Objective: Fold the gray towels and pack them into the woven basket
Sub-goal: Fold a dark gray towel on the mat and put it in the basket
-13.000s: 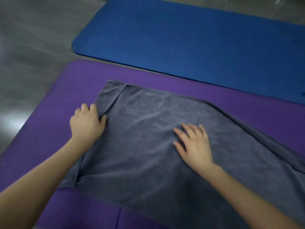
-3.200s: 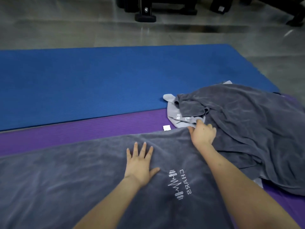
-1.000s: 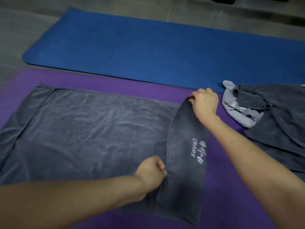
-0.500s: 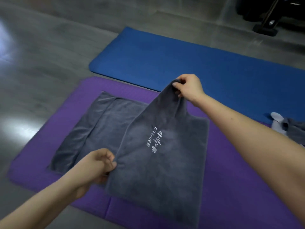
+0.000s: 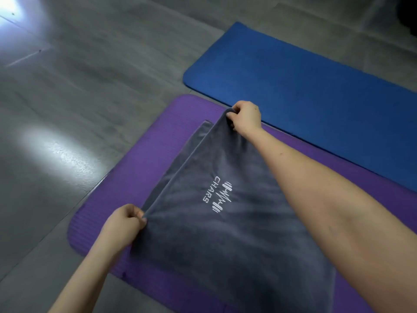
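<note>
The gray towel (image 5: pixel 225 233) lies on the purple mat (image 5: pixel 140 177), doubled over itself with its white logo (image 5: pixel 217 194) facing up. The left hand (image 5: pixel 125 223) pinches the near corner of the carried edge and the right hand (image 5: pixel 246 118) pinches the far corner, so the edge runs taut between them, lifted off the layer below. By my judgement, both corners should come down together onto the lower layer's edge, which shows just past the carried one. Even tension should stop a crease from setting. The woven basket is not in view.
</note>
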`<move>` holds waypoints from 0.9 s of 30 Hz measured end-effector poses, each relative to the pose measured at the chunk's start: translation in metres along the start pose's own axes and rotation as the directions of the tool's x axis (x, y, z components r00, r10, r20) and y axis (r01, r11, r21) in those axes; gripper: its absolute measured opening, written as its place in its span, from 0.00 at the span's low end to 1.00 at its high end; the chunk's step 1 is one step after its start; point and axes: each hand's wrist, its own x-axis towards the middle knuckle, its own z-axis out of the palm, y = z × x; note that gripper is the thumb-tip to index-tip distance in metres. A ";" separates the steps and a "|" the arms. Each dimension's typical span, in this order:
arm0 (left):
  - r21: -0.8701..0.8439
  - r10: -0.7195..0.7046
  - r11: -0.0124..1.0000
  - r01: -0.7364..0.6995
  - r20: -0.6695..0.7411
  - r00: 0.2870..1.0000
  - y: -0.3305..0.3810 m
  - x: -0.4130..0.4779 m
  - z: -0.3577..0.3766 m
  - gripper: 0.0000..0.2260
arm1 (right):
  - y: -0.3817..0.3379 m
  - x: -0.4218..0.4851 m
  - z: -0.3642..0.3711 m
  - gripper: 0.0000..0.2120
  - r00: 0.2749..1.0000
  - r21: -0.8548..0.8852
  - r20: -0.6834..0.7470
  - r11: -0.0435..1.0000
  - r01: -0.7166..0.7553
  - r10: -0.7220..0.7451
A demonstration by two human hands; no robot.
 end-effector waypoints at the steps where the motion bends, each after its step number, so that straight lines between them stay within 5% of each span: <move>1: 0.052 -0.015 0.999 0.016 -0.016 1.000 -0.004 0.009 0.001 0.06 | -0.001 0.004 0.014 0.03 1.000 0.009 0.020 1.000 -0.012 0.012; 6: 0.192 -0.053 0.979 0.068 -0.083 0.995 -0.024 0.032 0.011 0.04 | -0.005 0.018 0.060 0.05 0.998 -0.045 0.054 0.999 -0.022 0.025; 11: 0.349 0.091 0.937 -0.009 -0.219 0.971 -0.030 0.027 0.019 0.04 | 0.000 0.025 0.082 0.08 0.997 -0.086 0.081 0.996 -0.005 0.012; 17: 0.420 0.141 0.907 -0.024 -0.249 0.958 -0.031 0.022 0.023 0.06 | 0.024 0.019 0.094 0.18 0.986 -0.512 0.150 0.849 0.134 -0.065; 21: 0.489 0.085 0.872 0.025 -0.202 0.976 -0.031 0.026 0.012 0.08 | 0.025 0.026 0.090 0.26 0.990 -0.519 0.135 0.854 0.030 0.047; 27: 0.354 0.106 0.935 -0.017 -0.235 0.966 -0.025 0.027 0.006 0.09 | 0.026 0.025 0.067 0.07 0.993 -0.442 0.113 0.895 0.061 -0.011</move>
